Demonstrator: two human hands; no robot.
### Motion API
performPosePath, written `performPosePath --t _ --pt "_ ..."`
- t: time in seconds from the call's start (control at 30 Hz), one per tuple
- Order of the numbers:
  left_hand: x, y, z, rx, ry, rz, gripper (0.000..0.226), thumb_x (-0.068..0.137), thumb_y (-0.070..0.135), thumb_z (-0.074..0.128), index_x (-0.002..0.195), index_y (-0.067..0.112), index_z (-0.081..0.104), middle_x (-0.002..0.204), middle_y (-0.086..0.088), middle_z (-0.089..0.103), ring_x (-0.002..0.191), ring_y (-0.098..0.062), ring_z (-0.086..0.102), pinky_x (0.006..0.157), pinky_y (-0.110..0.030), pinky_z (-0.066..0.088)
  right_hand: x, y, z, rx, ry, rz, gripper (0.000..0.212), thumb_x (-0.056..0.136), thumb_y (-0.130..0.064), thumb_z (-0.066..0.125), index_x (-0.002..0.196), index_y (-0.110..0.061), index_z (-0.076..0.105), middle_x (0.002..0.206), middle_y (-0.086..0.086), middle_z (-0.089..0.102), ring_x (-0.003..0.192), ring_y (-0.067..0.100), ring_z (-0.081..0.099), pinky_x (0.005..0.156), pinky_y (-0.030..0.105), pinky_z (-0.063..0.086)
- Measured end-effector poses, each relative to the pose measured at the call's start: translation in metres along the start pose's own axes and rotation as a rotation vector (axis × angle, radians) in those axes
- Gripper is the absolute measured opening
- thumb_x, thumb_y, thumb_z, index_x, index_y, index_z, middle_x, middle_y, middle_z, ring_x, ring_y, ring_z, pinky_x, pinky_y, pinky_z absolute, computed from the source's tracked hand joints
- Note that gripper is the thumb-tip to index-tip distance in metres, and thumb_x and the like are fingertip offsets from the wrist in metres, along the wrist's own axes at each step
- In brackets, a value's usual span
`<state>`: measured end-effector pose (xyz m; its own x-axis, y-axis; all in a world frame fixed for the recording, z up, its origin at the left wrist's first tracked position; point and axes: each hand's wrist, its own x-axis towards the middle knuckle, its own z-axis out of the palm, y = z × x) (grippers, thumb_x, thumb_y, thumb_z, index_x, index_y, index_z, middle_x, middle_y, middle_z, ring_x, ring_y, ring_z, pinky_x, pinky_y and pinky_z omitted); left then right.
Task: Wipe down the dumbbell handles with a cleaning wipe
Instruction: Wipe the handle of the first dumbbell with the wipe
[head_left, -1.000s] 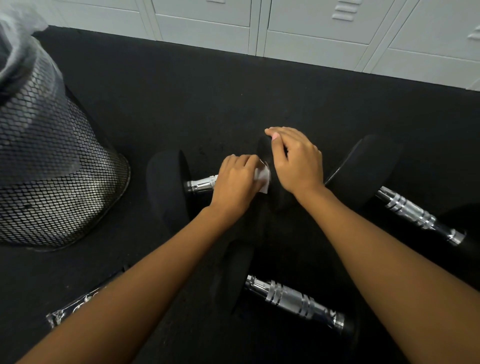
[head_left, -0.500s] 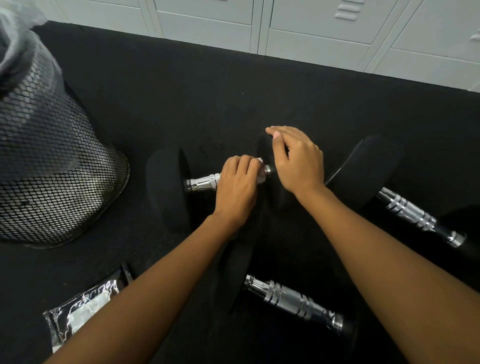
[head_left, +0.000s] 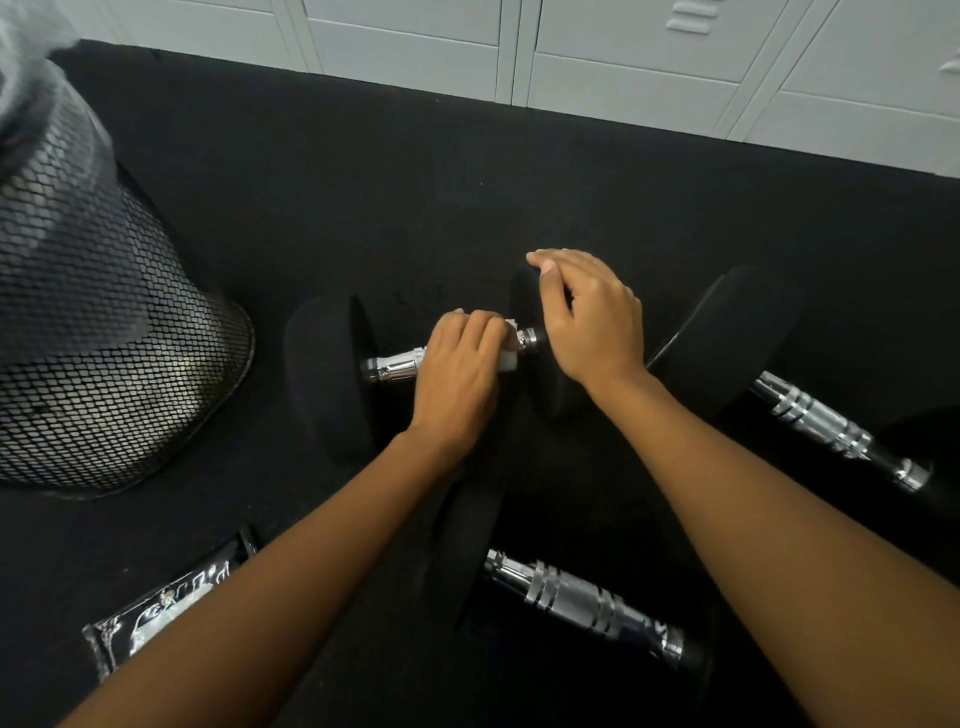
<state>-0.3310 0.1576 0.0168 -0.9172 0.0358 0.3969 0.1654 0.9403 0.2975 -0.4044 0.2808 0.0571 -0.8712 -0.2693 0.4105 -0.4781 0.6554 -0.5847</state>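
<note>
The middle dumbbell (head_left: 327, 374) lies on its side on the black rubber floor (head_left: 415, 182), about in the centre of the view. It has two round black heads, and its chrome handle (head_left: 393, 366) runs from left to right between them. Only the left part of this handle shows bare.

The left hand (head_left: 457, 374) is curled over the right part of the handle, and under its fingers it grasps the white cleaning wipe (head_left: 509, 358) against the metal. A small corner of the wipe comes out at the right side of the hand, just beside the right head. The right hand (head_left: 592, 317) holds this right head from above, with the fingers laid over the top edge and the thumb on the inner face.

Two other dumbbells of the same kind lie on the floor. The near dumbbell (head_left: 582, 603) is below the arms, with its ribbed shiny handle pointing to the lower right. The right dumbbell (head_left: 821, 421) lies on the right side, tilted in the same way, one black head just beside the right wrist.

At the left stands a black wire-mesh basket (head_left: 104, 338) with a grey liner inside. A shiny plastic wipe packet (head_left: 156, 618) lies flat at the lower left, partly hidden by the left forearm. Along the far edge of the floor runs a row of white metal lockers (head_left: 623, 47).
</note>
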Motion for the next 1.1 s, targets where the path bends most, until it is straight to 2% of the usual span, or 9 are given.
performPosePath --t 0.07,0.17,0.3,0.43,0.6,0.73,0.93,1.0,1.1 --pt "-0.007 -0.002 -0.005 -0.067 -0.001 -0.005 0.030 0.074 -0.002 0.060 0.103 0.007 0.059 0.104 -0.007 0.060 0.095 -0.024 0.055 0.104 -0.035 0.030 0.000 -0.001 0.000 0.003 0.008 0.001 0.035 0.096 -0.023 0.038 0.110 -0.012 0.067 0.112 0.000 0.068 0.112 0.013 0.058 0.092 0.032 0.048" --pt "-0.009 -0.002 -0.009 -0.122 -0.022 -0.029 0.031 0.082 0.008 0.058 0.113 0.008 0.062 0.114 -0.005 0.062 0.104 -0.022 0.055 0.108 -0.034 0.027 0.001 -0.002 0.000 0.000 0.001 0.007 0.035 0.096 -0.023 0.037 0.110 -0.012 0.067 0.112 0.000 0.067 0.112 0.013 0.057 0.092 0.030 0.046" --pt "0.000 0.001 -0.007 -0.066 -0.095 -0.057 0.032 0.092 0.018 0.049 0.120 0.008 0.061 0.118 -0.006 0.064 0.103 -0.023 0.057 0.105 -0.037 0.032 0.000 0.000 0.000 -0.004 -0.009 0.011 0.035 0.096 -0.023 0.037 0.111 -0.012 0.066 0.113 0.001 0.067 0.112 0.013 0.057 0.093 0.028 0.044" --pt "0.021 0.003 -0.014 -0.091 -0.194 -0.170 0.029 0.099 0.022 0.041 0.114 0.010 0.063 0.105 -0.008 0.068 0.092 -0.026 0.060 0.096 -0.033 0.034 -0.001 -0.001 0.001 -0.002 -0.010 0.013 0.035 0.096 -0.023 0.037 0.111 -0.013 0.067 0.113 0.000 0.067 0.112 0.012 0.057 0.092 0.028 0.045" --pt "0.004 0.001 -0.016 -0.054 -0.190 -0.047 0.032 0.090 0.008 0.053 0.122 0.008 0.058 0.117 -0.007 0.064 0.107 -0.024 0.060 0.103 -0.037 0.034 0.000 -0.001 0.000 0.003 -0.002 0.009 0.034 0.096 -0.023 0.038 0.110 -0.013 0.067 0.111 0.000 0.068 0.111 0.012 0.058 0.092 0.028 0.045" --pt "-0.004 -0.007 -0.019 -0.039 -0.155 -0.066 0.037 0.088 0.004 0.054 0.125 0.007 0.056 0.122 -0.008 0.062 0.112 -0.024 0.058 0.105 -0.037 0.032 -0.001 -0.001 0.000 0.006 -0.005 0.008 0.035 0.096 -0.023 0.038 0.110 -0.012 0.067 0.112 0.001 0.068 0.112 0.013 0.058 0.093 0.030 0.046" --pt "0.023 0.003 -0.025 0.000 -0.289 -0.302 0.024 0.097 0.015 0.039 0.100 0.004 0.060 0.096 -0.014 0.065 0.087 -0.031 0.058 0.068 -0.028 0.029 0.002 -0.002 0.000 0.006 -0.001 0.013 0.034 0.096 -0.022 0.038 0.109 -0.012 0.068 0.111 0.000 0.068 0.111 0.013 0.058 0.091 0.031 0.048" --pt "0.017 0.003 -0.025 0.001 -0.244 -0.206 0.018 0.094 0.011 0.045 0.099 0.004 0.061 0.095 -0.013 0.066 0.086 -0.030 0.059 0.070 -0.027 0.031 0.002 -0.001 0.000 0.013 0.003 0.016 0.034 0.096 -0.022 0.038 0.109 -0.012 0.068 0.111 0.000 0.068 0.111 0.013 0.058 0.092 0.032 0.048" --pt "0.004 -0.002 -0.029 -0.103 -0.178 -0.101 0.026 0.093 0.011 0.048 0.116 0.006 0.060 0.107 -0.009 0.066 0.095 -0.025 0.059 0.086 -0.030 0.039 0.000 -0.001 -0.001 0.007 0.008 0.010 0.035 0.096 -0.022 0.037 0.110 -0.012 0.068 0.112 0.001 0.068 0.113 0.014 0.057 0.094 0.029 0.045"
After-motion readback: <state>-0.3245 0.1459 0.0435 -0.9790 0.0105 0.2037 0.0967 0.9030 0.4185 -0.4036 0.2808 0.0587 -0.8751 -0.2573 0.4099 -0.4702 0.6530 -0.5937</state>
